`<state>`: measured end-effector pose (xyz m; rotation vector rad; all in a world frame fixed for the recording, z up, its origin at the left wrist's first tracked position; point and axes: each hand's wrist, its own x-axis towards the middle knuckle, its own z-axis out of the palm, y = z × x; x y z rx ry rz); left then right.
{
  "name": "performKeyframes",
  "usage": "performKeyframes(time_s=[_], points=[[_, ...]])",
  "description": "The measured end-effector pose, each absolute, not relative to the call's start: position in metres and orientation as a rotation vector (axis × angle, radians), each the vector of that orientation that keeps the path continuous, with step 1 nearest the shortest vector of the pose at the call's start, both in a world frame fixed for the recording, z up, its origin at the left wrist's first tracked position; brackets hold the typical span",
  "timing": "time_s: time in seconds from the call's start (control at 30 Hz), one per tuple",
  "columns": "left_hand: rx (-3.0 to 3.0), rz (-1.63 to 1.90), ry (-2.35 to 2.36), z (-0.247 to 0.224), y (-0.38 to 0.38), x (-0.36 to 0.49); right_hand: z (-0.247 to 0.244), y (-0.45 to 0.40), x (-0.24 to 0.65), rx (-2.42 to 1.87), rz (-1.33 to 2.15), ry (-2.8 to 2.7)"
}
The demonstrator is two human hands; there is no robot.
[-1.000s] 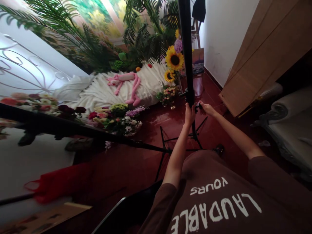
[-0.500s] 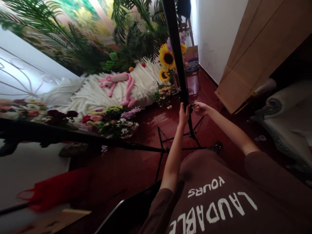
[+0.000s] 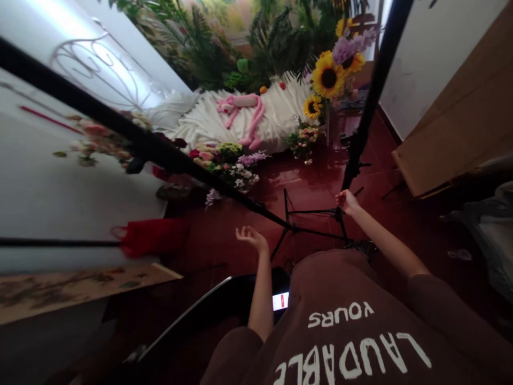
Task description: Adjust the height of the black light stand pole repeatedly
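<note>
Black stand [image 3: 379,69]: on the red floor [image 3: 308,182], ahead of the person and to the right; a small knob [image 3: 364,164] juts from its pole.
Right hand [image 3: 348,202]: fingers curled at the lower pole, below the knob; whether it grips or touches, cannot tell.
Left hand [image 3: 253,239]: free, fingers spread, well apart from the right; a second stand [image 3: 180,163] slants past beyond it.
Step in hand: apparently adjusting or placing the black stand; neither hand is on the knob.
Next move: further adjustment would call for one hand steadying the pole, the other at the knob.
Cut off: upper ends of both stands.
Hard to make out: legs on the dark floor; a bright screen [image 3: 280,301], seemingly part-covered.
</note>
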<state>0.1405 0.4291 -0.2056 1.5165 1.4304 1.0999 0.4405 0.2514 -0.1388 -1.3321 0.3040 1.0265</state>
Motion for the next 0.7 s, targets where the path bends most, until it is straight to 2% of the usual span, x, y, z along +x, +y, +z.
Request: performKeyframes(time_s=[0.1,0.23,0.37,0.7], points=[[1.496,1.303,1.424,-0.179,0.484,0.121,-0.144,0.300,0.400,-1.263,1.221,0.302],[1.559,1.155,1.085,-0.158,0.518,0.140,-0.147,0.369,0.331,-1.110,1.635,0.244],[1.524,1.125,1.001,-0.161,0.517,0.163,-0.144,0.420,0.276,-0.809,1.986,0.213],[1.262,1.192,0.987,-0.170,0.527,0.170,-0.149,0.443,0.245,-0.080,1.861,0.555]])
